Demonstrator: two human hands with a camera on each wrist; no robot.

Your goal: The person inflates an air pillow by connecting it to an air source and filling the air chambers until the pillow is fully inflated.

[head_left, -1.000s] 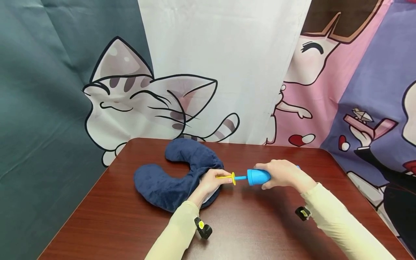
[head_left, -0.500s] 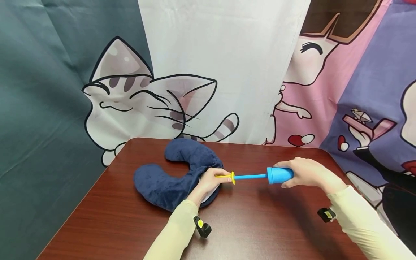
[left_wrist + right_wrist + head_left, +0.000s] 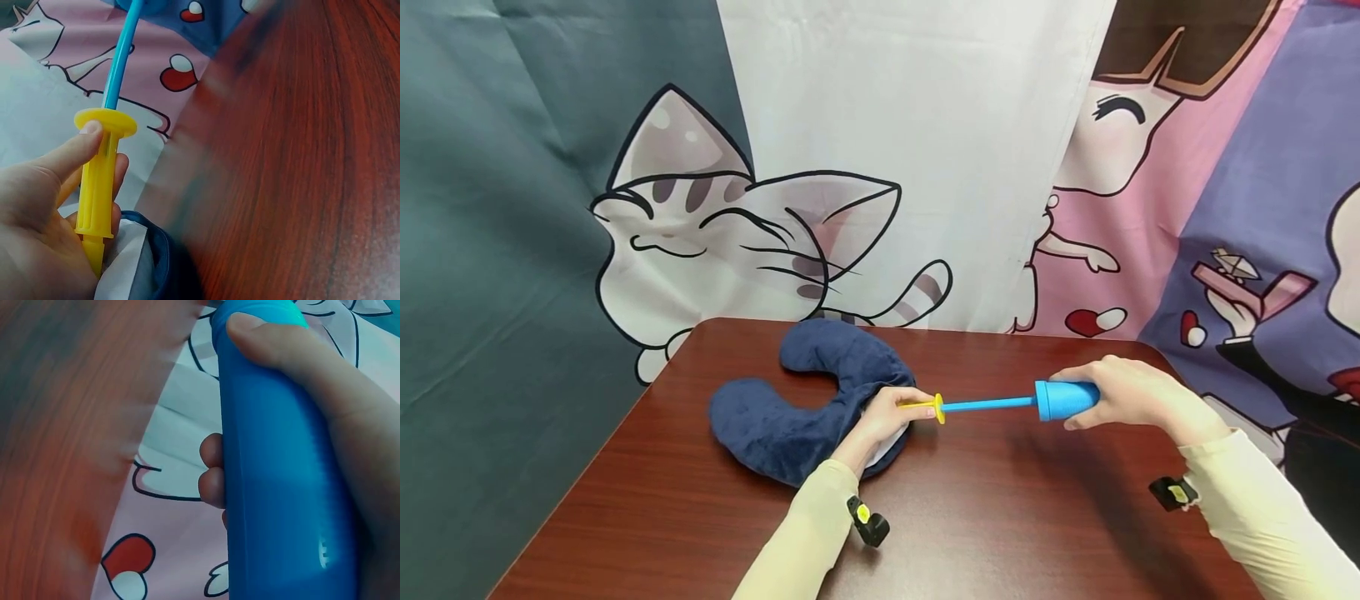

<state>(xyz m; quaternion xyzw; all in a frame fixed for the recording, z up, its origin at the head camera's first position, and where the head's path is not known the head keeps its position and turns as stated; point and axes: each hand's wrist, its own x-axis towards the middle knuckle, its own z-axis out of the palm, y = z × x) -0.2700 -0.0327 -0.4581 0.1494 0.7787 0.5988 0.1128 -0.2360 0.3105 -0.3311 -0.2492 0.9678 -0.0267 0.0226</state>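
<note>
A blue hand pump [image 3: 1066,401] is stretched level above the table, its thin blue rod [image 3: 988,405] pulled far out of the barrel. My right hand [image 3: 1123,392] grips the barrel, thumb along its top in the right wrist view. At the rod's other end, a yellow nozzle piece [image 3: 98,187] with a round flange is held between the thumb and fingers of my left hand [image 3: 883,417]. That hand lies over the edge of a navy U-shaped neck pillow [image 3: 775,425]. The nozzle's narrow end points down beside a white lining [image 3: 127,262] in the pillow's cover.
A reddish-brown wooden table [image 3: 647,500] lies under everything. Behind its far edge hangs a printed cloth [image 3: 925,125] with cartoon figures. Small black cameras are strapped to both sleeves.
My right hand has moved right with the pump barrel, drawing out much more of the blue rod. My left hand and the pillow have stayed in place.
</note>
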